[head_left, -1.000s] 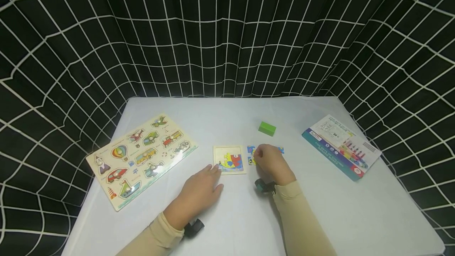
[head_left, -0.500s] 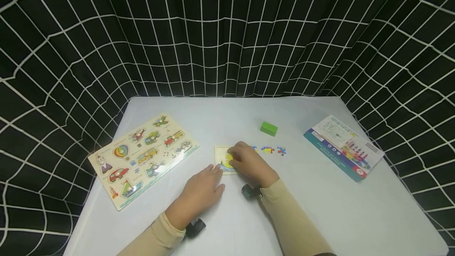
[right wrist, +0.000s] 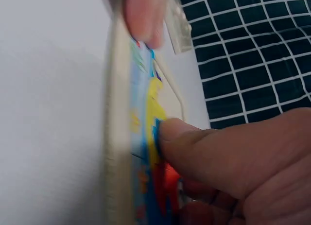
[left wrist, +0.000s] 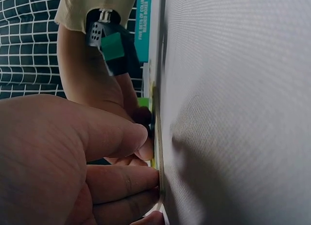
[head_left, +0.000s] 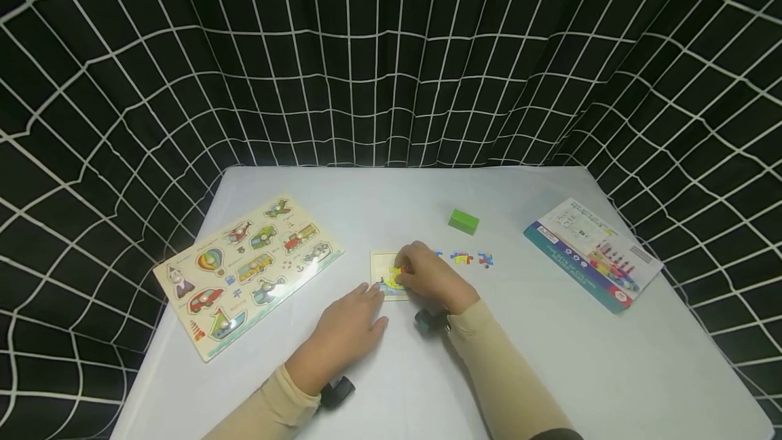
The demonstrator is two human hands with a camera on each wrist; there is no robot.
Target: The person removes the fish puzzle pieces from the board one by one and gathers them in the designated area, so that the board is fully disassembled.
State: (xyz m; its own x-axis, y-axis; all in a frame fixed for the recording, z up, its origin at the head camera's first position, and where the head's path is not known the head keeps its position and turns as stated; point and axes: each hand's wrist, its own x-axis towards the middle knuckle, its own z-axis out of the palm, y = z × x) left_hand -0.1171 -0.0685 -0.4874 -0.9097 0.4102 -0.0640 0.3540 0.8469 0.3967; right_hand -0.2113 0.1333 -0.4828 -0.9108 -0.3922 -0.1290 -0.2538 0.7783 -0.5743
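A small wooden jigsaw tray [head_left: 380,265] lies mid-table, partly filled with brightly coloured pieces. My left hand [head_left: 343,333] lies with relaxed fingers, its fingertips at the tray's near left corner. Over the tray's right part is my right hand [head_left: 435,282], fingers curled, pinching a puzzle piece [right wrist: 156,132] against the picture. The right wrist view shows the thumb on its blue and yellow area; the other fingertips are mostly hidden behind it. Loose puzzle pieces [head_left: 461,259] lie in a row just beyond the right hand, one partly covered by it.
A green block [head_left: 463,221] sits behind the loose pieces. To the left lies a large wooden vehicle puzzle board [head_left: 249,271], slanted. At the right is a flat printed box [head_left: 592,253]. A black gridded curtain [head_left: 391,60] stands behind the table.
My right hand has moved left from the loose pieces onto the tray, then shifted only slightly at its right part. The left hand has stayed at the tray's corner.
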